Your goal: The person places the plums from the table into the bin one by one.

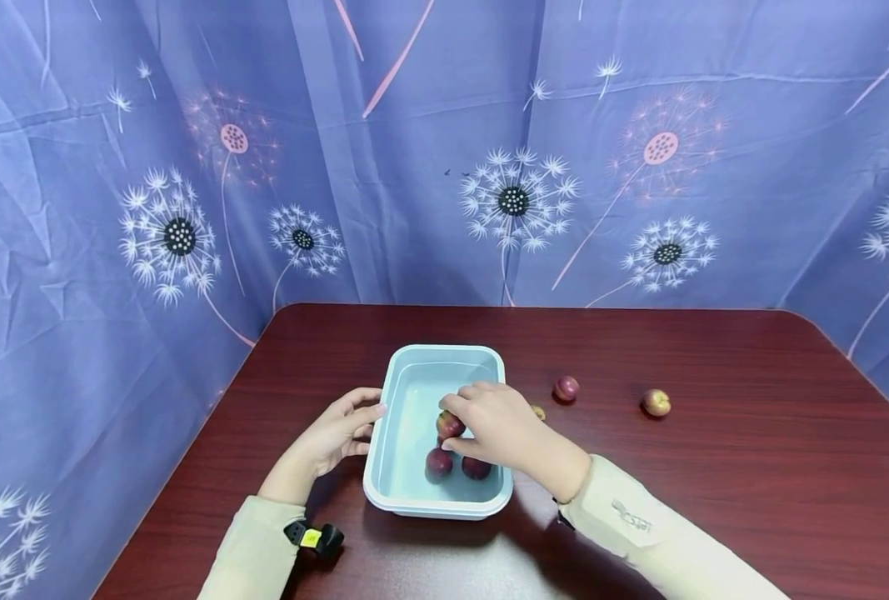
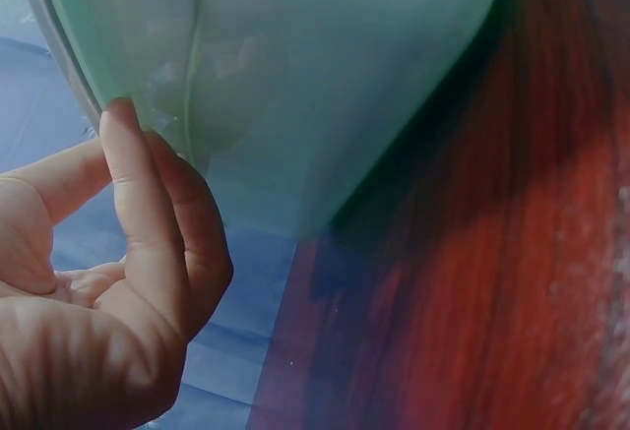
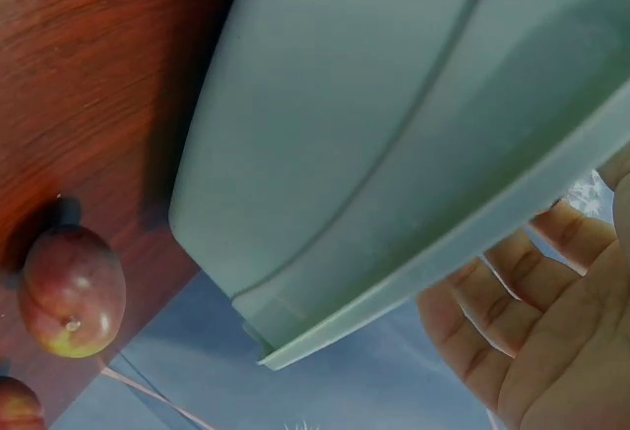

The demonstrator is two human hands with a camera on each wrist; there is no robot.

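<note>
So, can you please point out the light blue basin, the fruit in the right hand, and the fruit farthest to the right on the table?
light blue basin [image 1: 446, 353]: head view, far rim.
fruit in the right hand [image 1: 447, 424]: head view, visible red side.
fruit farthest right [image 1: 656, 402]: head view, its middle.

Pale blue tub [image 1: 399, 392], dark red plums [image 1: 439, 461], reddish-brown table [image 1: 714, 500], purple dandelion-print curtain [image 1: 414, 125]

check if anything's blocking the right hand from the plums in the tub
Nothing visible does. The right hand is already over the open pale tub, fingertips on the top plum, with two more plums low in the tub beside it. The left hand only touches the tub's outer left wall.
</note>
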